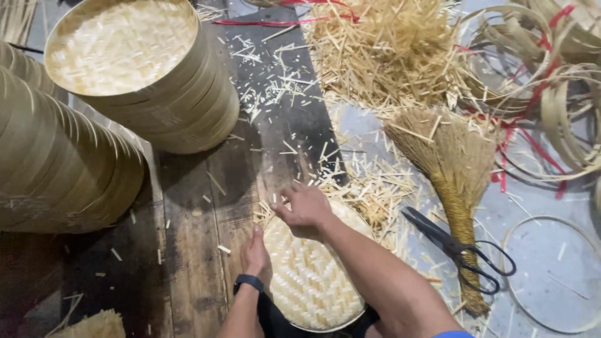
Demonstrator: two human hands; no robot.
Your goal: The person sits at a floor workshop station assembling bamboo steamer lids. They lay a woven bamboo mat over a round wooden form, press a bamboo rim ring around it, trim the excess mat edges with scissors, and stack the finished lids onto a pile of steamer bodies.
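A round woven bamboo tray [310,281] lies in front of me on the dark wooden board [188,219]. My left hand [256,253], with a dark band on the wrist, presses on the tray's left rim. My right hand [305,209] reaches across to the tray's far edge, fingers pinched on the loose strip ends sticking out there. Both forearms cross over the tray and hide part of it.
Black scissors [460,247] and a straw broom [457,188] lie to the right. A stack of round bamboo steamer frames [169,94] leans at the upper left, another stack [56,163] at the left. Cut bamboo slivers [382,50], coiled strips [563,94] and a hoop [554,272] cover the floor.
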